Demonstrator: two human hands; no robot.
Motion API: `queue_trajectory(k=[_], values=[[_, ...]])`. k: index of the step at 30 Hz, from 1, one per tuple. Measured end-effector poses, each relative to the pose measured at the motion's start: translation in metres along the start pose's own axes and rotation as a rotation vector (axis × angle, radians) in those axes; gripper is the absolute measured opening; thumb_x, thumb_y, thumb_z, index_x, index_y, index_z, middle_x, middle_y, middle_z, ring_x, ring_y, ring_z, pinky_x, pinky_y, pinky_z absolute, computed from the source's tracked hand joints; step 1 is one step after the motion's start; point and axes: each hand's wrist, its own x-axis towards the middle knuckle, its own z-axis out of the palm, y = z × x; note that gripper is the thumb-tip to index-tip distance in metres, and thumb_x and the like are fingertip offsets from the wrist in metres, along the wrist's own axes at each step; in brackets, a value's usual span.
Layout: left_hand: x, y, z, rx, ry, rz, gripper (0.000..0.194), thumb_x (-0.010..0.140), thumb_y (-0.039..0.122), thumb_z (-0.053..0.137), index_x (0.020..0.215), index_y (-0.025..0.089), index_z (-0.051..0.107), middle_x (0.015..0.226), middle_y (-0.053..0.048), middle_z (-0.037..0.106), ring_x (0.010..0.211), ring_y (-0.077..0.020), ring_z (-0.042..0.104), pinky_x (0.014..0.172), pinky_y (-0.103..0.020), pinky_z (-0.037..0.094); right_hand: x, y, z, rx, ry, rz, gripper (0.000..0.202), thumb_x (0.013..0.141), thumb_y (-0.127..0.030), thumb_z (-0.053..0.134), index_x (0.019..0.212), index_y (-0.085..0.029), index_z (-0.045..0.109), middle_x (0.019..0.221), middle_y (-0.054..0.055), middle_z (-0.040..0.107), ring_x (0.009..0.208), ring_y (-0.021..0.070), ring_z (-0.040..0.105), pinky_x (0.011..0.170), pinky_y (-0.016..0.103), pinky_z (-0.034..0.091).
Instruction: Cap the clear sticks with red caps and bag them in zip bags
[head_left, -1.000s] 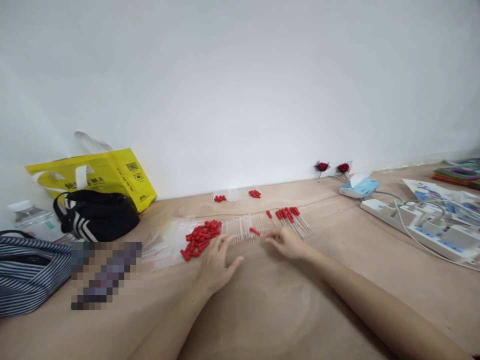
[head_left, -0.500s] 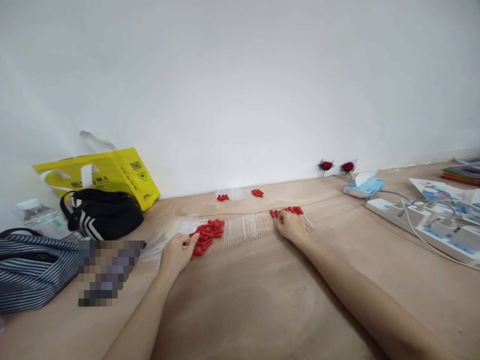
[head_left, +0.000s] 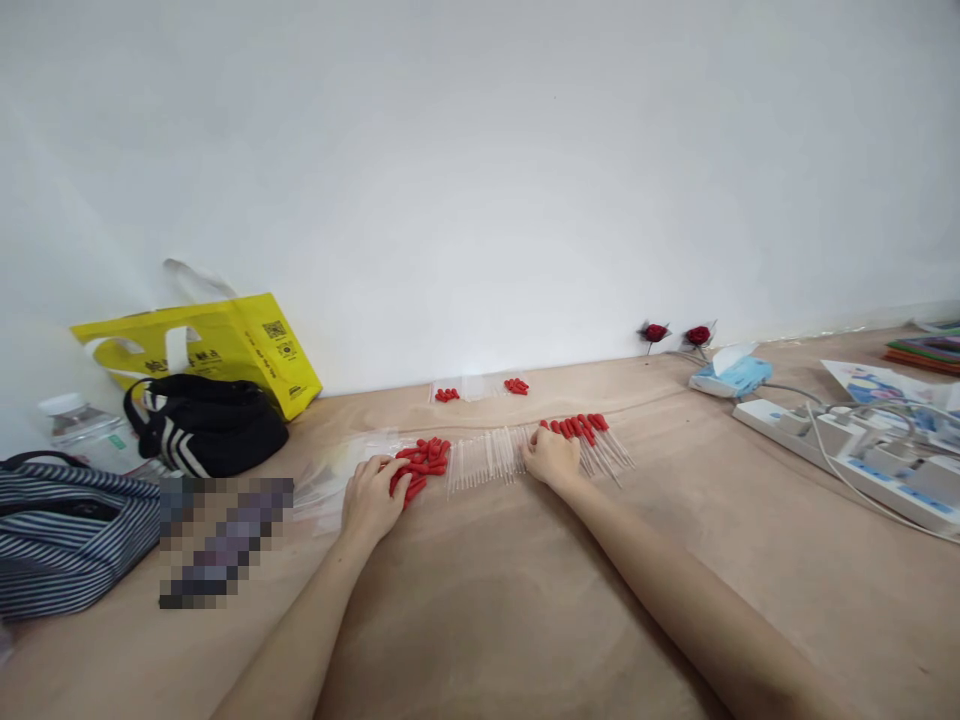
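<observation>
My left hand [head_left: 373, 498] rests over the near left side of a pile of small red bulb-shaped pieces [head_left: 429, 462]. Its fingers are bent and apart, with red showing between thumb and index finger. Thin whitish sticks [head_left: 484, 458] lie side by side in a row to the right of the pile. At the right end of that row is my right hand [head_left: 553, 457], its fingers curled together and their tips mostly hidden among the sticks. Just beyond it, several sticks with red pieces on their far ends [head_left: 589, 428] fan out on the table.
Flat clear plastic bags [head_left: 337, 470] lie left of the pile; another bag with red pieces [head_left: 480, 388] is near the wall. Left stand a yellow bag [head_left: 292, 350], black pouch [head_left: 232, 430] and striped bag [head_left: 67, 540]. Tissues [head_left: 731, 375] and a power strip [head_left: 832, 455] lie right.
My right hand has moved left from the red-ended sticks to the row of plain sticks, uncovering more of the fan. My left hand has shifted slightly right, its fingers spreading over the pile.
</observation>
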Motion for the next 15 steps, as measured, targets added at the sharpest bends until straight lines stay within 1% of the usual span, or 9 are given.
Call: queue_trajectory(k=[2,4,6,8,11,13,15], values=[[0.002,0.001,-0.001,0.014,0.0,0.006,0.015,0.077,0.024,0.047,0.083,0.02,0.061,0.09,-0.005,0.061,0.082,-0.0232,0.052,0.072,-0.033,0.04,0.002,-0.002,0.001,-0.003,-0.01,0.036,0.031,0.078,-0.035,0.042,0.095,-0.014,0.059,0.087,0.014,0.065,0.086,0.0238,0.058,0.077,0.037,0.028],[0.004,0.002,-0.003,0.047,-0.001,0.036,0.012,0.077,0.021,0.047,0.08,0.02,0.059,0.091,-0.005,0.062,0.083,-0.0242,0.051,0.071,-0.034,0.038,0.005,-0.003,0.001,-0.007,-0.025,0.062,0.03,0.078,-0.033,0.043,0.093,-0.014,0.059,0.086,0.014,0.065,0.084,0.0241,0.059,0.078,0.038,0.028],[0.005,0.003,-0.005,0.091,-0.008,0.103,0.013,0.078,0.021,0.046,0.08,0.021,0.059,0.091,-0.005,0.064,0.085,-0.0254,0.051,0.072,-0.036,0.036,0.008,-0.003,0.001,-0.011,-0.043,0.079,0.027,0.076,-0.032,0.043,0.086,-0.014,0.062,0.085,0.014,0.065,0.083,0.0245,0.059,0.078,0.039,0.027],[0.007,0.004,-0.006,0.119,-0.025,0.175,0.016,0.08,0.02,0.043,0.08,0.022,0.06,0.085,-0.005,0.066,0.086,-0.0255,0.051,0.075,-0.037,0.033,0.01,-0.003,0.0,-0.013,-0.061,0.085,0.026,0.075,-0.031,0.044,0.08,-0.015,0.063,0.084,0.013,0.065,0.081,0.0244,0.06,0.078,0.04,0.026],[0.009,0.005,-0.006,0.11,-0.04,0.229,0.021,0.081,0.017,0.04,0.078,0.022,0.06,0.08,-0.005,0.067,0.083,-0.0248,0.053,0.078,-0.039,0.031,0.013,-0.001,-0.001,-0.01,-0.085,0.08,0.025,0.075,-0.03,0.044,0.075,-0.016,0.064,0.083,0.012,0.066,0.079,0.0238,0.06,0.078,0.041,0.027],[0.008,0.005,-0.006,0.091,-0.023,0.249,0.021,0.08,0.014,0.04,0.081,0.02,0.06,0.082,-0.006,0.067,0.083,-0.0247,0.054,0.08,-0.04,0.032,0.013,-0.001,-0.001,-0.008,-0.094,0.074,0.025,0.074,-0.031,0.045,0.073,-0.016,0.064,0.083,0.012,0.066,0.079,0.0237,0.06,0.079,0.041,0.027],[0.008,0.006,-0.006,0.06,0.026,0.252,0.02,0.079,0.013,0.04,0.083,0.019,0.059,0.083,-0.008,0.065,0.083,-0.0249,0.054,0.08,-0.04,0.034,0.013,0.0,-0.001,-0.005,-0.097,0.068,0.026,0.074,-0.033,0.045,0.072,-0.016,0.064,0.083,0.011,0.066,0.079,0.024,0.06,0.079,0.041,0.027]])
